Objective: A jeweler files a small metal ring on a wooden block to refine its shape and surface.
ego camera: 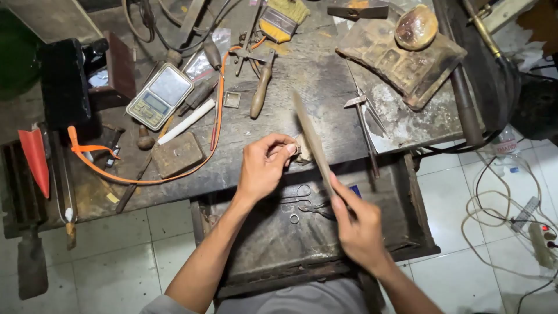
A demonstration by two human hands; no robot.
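Pinched betw. thumb and fingertips of the left hand (263, 168) is a small ring-like piece (295, 149), held tight against a pale wooden peg (304, 149) at the front edge of the workbench (325, 75). Piece is mostly hidden by the fingers, so can't tell its exact shape.

Right hand (359, 228) is closed round the near end of a long flat file (314, 145), index finger laid along the blade. File's long axis runs diagonally: handle end low & right near the body, tip pointing up and left, away from the person, toward the bench top. Blade is blurred; mid-part crosses over the peg right at the pinched piece.

Below both hands, an open wooden drawer (407, 232) w/ a small ring (294, 218) and a pair of scissors-like pliers (302, 200) lying in it.

On bench, well apart from hands: pocket digital scale (160, 95) at left, orange cord (174, 174) looping round a dark metal block (177, 154), wood-handled tool (260, 93), tweezers (363, 116), yellow-bristle brush (282, 17), charred soldering block (401, 58) at upper right w/ a rounded shell-like lump (415, 26) on it.
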